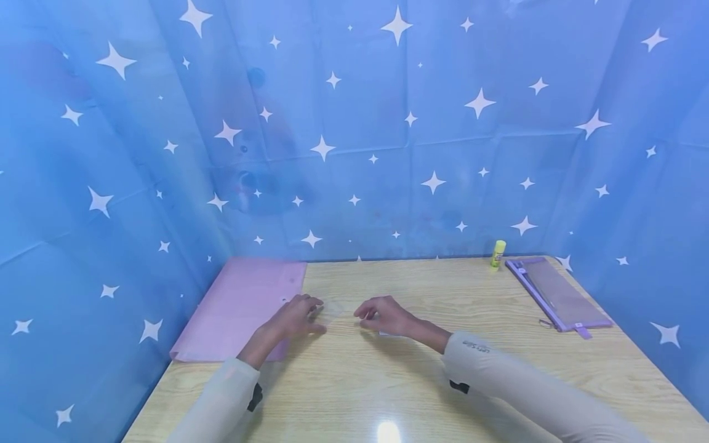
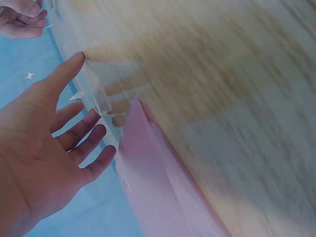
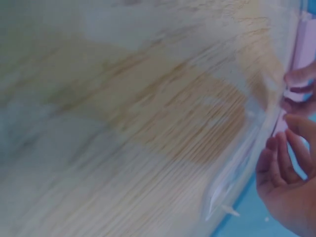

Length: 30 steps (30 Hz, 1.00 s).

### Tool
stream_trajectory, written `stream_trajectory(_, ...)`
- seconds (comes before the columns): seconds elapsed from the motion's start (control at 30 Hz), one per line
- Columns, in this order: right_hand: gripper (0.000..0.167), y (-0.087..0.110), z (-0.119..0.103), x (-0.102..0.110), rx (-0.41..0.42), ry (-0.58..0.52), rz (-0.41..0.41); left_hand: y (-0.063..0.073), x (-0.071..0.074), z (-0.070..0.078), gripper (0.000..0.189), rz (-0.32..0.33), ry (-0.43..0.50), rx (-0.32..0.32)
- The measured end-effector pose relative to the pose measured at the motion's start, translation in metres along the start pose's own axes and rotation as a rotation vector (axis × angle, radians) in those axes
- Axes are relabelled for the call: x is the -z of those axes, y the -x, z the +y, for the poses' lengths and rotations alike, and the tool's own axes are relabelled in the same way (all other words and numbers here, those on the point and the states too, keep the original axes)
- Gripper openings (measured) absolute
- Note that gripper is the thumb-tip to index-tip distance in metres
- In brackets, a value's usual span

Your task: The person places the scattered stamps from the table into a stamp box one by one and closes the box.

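Observation:
Near the middle of the wooden table [image 1: 343, 381], my left hand [image 1: 301, 315] hovers with its fingers spread, beside the right edge of a pink folder [image 1: 244, 301]. A clear plastic piece [image 2: 100, 94] lies close to its fingertips in the left wrist view; whether they touch it I cannot tell. Facing it from the right, my right hand [image 1: 386, 315] has loosely bent fingers with nothing seen between them. A clear strip [image 3: 232, 168] shows beside that hand in the right wrist view. Between the hands, the head view shows only a faint transparent shape [image 1: 335, 309].
A yellow glue stick [image 1: 498, 255] stands upright at the back right. Beside it lies a purple-edged zip pouch [image 1: 562, 294], near the table's right edge. A blue curtain with white stars [image 1: 360, 123] hangs behind the table and along its sides.

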State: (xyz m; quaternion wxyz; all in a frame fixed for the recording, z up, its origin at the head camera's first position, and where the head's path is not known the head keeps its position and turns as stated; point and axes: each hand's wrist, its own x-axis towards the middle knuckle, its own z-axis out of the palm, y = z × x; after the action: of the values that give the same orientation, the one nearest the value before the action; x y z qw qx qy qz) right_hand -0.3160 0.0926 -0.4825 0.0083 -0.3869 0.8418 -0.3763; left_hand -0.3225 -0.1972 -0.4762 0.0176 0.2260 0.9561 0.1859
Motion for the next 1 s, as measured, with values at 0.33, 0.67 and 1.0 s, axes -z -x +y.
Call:
stream_trajectory(0.33, 0.02, -0.005, -0.005, -0.006, -0.038, 0.01, -0.019, -0.003, -0.002, 0.008, 0.062, -0.057, 0.118, -0.085)
stream_trajectory(0.67, 0.025, -0.011, -0.005, -0.011, -0.058, 0.059, -0.011, -0.002, -0.003, 0.022, 0.065, -0.094, 0.122, -0.155)
stream_trajectory(1.0, 0.048, -0.02, -0.01, -0.013, -0.131, 0.08, -0.034, 0.0, -0.002, 0.016, 0.062, -0.082, 0.062, -0.122)
